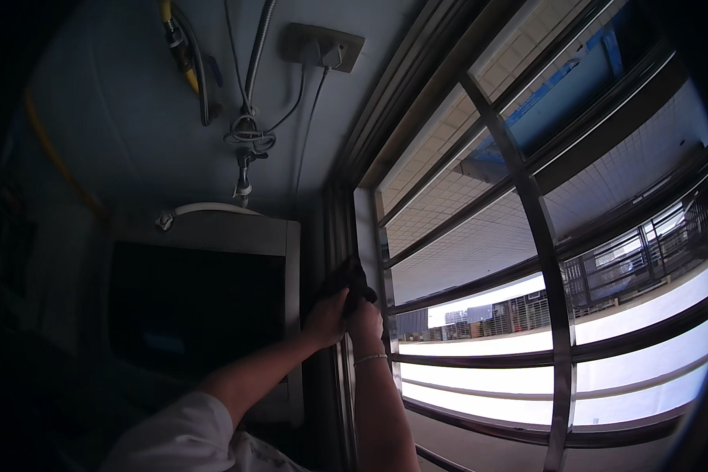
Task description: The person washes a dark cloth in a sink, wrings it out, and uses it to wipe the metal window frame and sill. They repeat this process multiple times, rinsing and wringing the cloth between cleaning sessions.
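Both arms reach to the edge of a metal window frame near the middle of the view. A dark, crumpled thing, probably a cloth, lies at the frame. My left hand is closed on its lower left part. Close beside it, my right hand, with a bracelet on the wrist, grips its lower right part. The fingers of both hands are partly hidden, and shadow blurs the dark thing's outline.
Metal bars cross the window on the right. A white-framed appliance with a dark front stands at the left. Above are a pale hose, a water valve, a wall socket with plugs and a yellow pipe with a valve.
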